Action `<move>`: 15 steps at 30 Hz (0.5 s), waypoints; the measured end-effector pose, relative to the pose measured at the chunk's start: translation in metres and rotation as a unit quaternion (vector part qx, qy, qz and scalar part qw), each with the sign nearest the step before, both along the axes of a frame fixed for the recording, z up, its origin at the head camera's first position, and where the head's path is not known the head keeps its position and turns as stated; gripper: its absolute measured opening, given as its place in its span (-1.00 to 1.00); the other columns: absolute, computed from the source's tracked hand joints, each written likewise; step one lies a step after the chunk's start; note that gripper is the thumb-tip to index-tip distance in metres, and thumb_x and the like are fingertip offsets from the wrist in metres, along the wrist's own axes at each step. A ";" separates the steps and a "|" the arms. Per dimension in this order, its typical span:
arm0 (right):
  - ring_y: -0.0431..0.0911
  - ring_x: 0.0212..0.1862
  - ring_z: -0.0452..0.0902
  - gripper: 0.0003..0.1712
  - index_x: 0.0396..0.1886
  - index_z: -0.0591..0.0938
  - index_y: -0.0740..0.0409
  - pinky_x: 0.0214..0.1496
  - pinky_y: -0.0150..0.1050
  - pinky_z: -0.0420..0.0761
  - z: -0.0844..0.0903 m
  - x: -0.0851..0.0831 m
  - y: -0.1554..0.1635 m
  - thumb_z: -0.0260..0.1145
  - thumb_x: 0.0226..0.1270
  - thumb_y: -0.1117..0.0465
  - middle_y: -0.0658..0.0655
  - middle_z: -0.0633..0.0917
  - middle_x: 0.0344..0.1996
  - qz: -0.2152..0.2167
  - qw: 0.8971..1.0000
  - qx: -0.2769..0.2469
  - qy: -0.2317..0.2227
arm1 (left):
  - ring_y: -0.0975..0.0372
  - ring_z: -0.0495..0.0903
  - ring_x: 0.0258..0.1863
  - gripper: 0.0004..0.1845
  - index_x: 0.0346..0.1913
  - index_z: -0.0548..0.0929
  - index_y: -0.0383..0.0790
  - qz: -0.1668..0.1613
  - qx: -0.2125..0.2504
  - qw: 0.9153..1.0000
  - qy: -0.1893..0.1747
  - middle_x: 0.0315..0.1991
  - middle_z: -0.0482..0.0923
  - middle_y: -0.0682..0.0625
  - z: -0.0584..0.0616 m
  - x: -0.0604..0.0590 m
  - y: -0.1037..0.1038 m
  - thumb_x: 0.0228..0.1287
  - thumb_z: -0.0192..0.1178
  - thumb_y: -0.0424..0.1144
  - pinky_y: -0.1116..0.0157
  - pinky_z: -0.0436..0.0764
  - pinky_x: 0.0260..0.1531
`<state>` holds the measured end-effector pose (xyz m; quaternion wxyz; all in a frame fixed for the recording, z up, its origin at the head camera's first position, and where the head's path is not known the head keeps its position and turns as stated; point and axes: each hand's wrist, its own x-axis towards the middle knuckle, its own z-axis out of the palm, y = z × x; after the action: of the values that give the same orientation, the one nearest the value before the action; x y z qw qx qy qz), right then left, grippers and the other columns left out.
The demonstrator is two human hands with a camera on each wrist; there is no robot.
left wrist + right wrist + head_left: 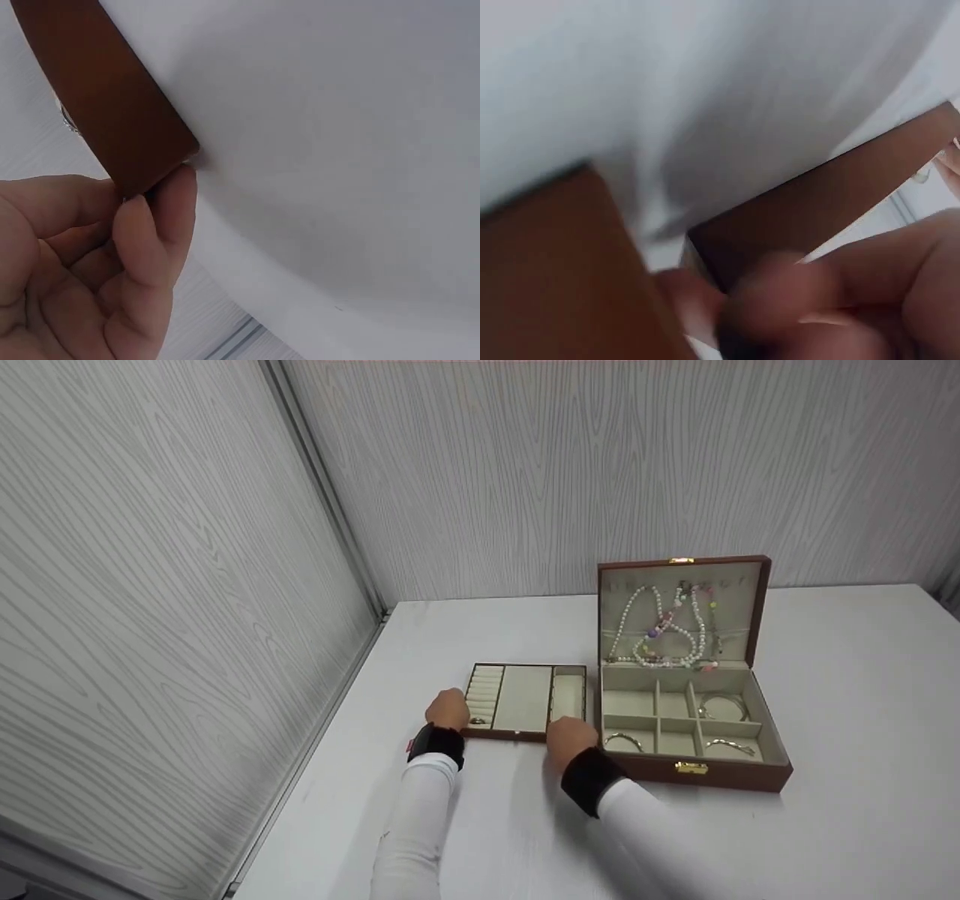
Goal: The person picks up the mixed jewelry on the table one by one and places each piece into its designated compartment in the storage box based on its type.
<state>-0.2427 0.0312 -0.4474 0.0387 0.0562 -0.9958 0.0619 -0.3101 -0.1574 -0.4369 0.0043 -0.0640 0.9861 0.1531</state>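
Observation:
A shallow brown jewelry tray (526,697) with a cream lining lies left of the jewelry box (727,778). My left hand (448,709) grips the tray's near left corner; in the left wrist view, thumb and fingers (142,240) close round its brown end. At the near right corner, my right hand (570,742) holds the tray beside the box. Its fingers are blurred in the right wrist view, between the tray's side (810,202) and the box wall (555,277). One ring (478,721) sits at the near end of the tray's ring rolls.
The box's lid (759,615) stands raised, with beaded necklaces (667,662) hanging inside. Bracelets lie in three box compartments: one front left (624,741), one front right (729,745), one back right (724,709). Wood-grain panels (480,480) rise behind and left of the white table (862,720).

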 end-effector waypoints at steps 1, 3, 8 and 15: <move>-0.03 -0.46 0.64 -0.81 -0.61 0.64 0.26 -0.50 -0.12 0.63 -0.001 0.000 0.002 0.18 0.14 0.40 0.20 0.70 -0.55 0.006 1.000 -0.005 0.001 | 0.07 0.68 -0.25 -0.77 -0.31 0.68 -0.36 -0.006 -0.001 1.000 0.008 -0.25 0.69 -0.21 -0.002 0.002 0.000 0.19 -0.01 -0.43 0.10 0.64 -0.34; 0.02 -0.45 0.64 -0.83 -0.63 0.63 0.27 -0.48 -0.08 0.63 -0.002 -0.001 0.007 0.19 0.08 0.44 0.22 0.70 -0.54 0.022 0.999 -0.023 0.024 | 0.06 0.68 -0.32 -0.79 -0.37 0.68 -0.37 -0.011 0.001 1.000 0.029 -0.31 0.69 -0.21 -0.004 0.006 -0.003 0.15 0.01 -0.45 0.12 0.64 -0.38; 0.09 -0.43 0.60 -0.94 -0.56 0.55 0.32 -0.45 -0.05 0.61 0.010 0.005 0.018 0.20 0.03 0.49 0.27 0.63 -0.53 0.065 0.991 -0.077 0.088 | 0.18 0.48 -0.63 -0.78 -0.72 0.47 -0.23 -0.003 0.037 0.998 0.057 -0.67 0.52 -0.04 0.005 0.018 -0.023 0.03 0.10 -0.40 0.27 0.43 -0.65; 0.04 -0.47 0.55 -0.81 -0.55 0.50 0.24 -0.45 -0.11 0.54 0.047 0.043 0.046 0.39 -0.01 0.35 0.19 0.58 -0.54 0.112 0.976 -0.145 0.121 | 0.30 0.22 -0.77 -0.74 -0.81 0.37 -0.14 -0.019 0.123 0.989 0.078 -0.80 0.27 0.12 0.044 0.066 -0.037 -0.08 0.10 -0.34 0.41 0.17 -0.76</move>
<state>-0.1996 0.0773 -0.4004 0.1592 0.1678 -0.9517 0.2021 -0.2440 -0.1947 -0.3926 -0.0621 -0.0316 0.9581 0.2779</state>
